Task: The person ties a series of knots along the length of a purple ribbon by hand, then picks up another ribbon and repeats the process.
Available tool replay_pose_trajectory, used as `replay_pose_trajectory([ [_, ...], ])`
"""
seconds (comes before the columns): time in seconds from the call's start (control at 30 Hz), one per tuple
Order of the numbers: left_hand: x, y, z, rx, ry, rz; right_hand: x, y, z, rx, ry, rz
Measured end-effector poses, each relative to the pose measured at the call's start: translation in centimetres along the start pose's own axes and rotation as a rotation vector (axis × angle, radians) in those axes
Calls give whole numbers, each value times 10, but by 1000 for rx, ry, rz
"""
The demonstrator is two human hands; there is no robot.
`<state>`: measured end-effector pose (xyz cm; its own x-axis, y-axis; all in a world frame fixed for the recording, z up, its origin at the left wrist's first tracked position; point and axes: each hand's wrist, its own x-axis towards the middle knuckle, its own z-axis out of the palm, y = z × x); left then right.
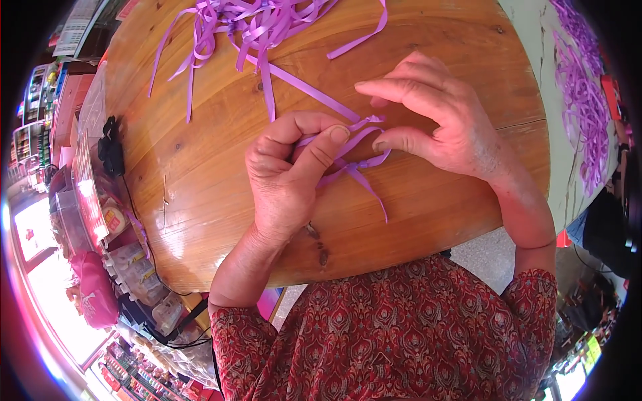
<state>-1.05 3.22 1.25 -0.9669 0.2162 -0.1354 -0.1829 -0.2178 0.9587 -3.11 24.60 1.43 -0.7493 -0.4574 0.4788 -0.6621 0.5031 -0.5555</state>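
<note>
A narrow purple ribbon (pixel 362 175) is pinched between the thumb and bent fingers of my left hand (pixel 287 167), above the wooden table. Short ends and a loop of it stick out toward the right, and one tail hangs down below my fingers. A longer strip runs from the pinch up and left toward a heap of purple ribbons (pixel 267 23) at the far side. My right hand (pixel 435 117) is just to the right, thumb and fingers apart, with the thumb tip close to the ribbon loop. Whether the thumb touches it I cannot tell.
The round wooden table (pixel 441 200) has a dark cable and black object (pixel 112 148) along its left edge. Clear plastic boxes (pixel 137 274) and a pink bag (pixel 97 287) stand beyond it. More purple ribbons (pixel 582 100) lie on a pale surface (pixel 535 40) at the right.
</note>
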Motion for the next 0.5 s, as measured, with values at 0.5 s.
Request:
replay_pose_trajectory([
  [0.5, 1, 1, 3, -108, -194, 74, -1, -5, 2, 55, -8, -79],
])
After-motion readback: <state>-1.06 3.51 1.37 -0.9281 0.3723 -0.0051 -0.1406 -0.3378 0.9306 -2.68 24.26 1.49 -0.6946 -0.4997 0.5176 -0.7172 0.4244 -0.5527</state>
